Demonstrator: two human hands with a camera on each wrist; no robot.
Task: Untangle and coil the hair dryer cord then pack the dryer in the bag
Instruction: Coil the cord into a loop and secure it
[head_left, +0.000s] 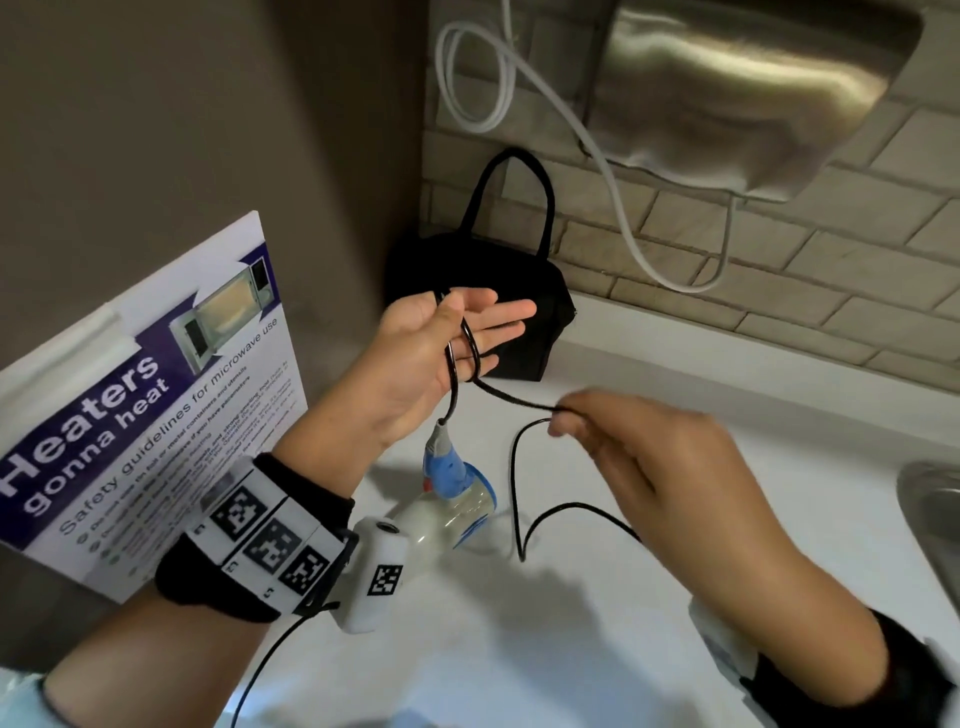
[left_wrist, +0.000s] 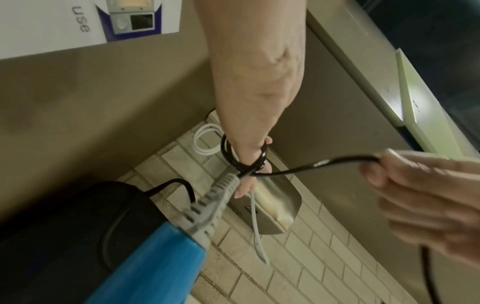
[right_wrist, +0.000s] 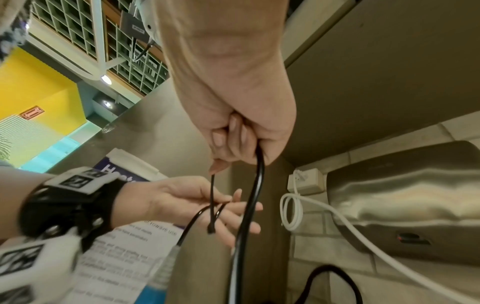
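My left hand (head_left: 457, 338) is held palm up above the counter with its fingers straight. The black cord (head_left: 514, 397) is looped a couple of times round those fingers (left_wrist: 249, 156). From the loops the cord drops to a grey strain relief and the blue and white hair dryer (head_left: 457, 488), whose body is at the counter below my wrist. My right hand (head_left: 566, 418) pinches the cord a little to the right of the loops. More cord (head_left: 519, 493) trails down in a slack bend on the counter. The black bag (head_left: 519, 332) stands in the corner behind my left hand.
A microwave safety poster (head_left: 156, 395) leans against the wall at the left. A steel wall-mounted hand dryer (head_left: 753, 88) with a white cable (head_left: 613, 197) hangs over the tiled back wall. A sink rim (head_left: 930, 499) shows at the right of the white counter (head_left: 675, 597).
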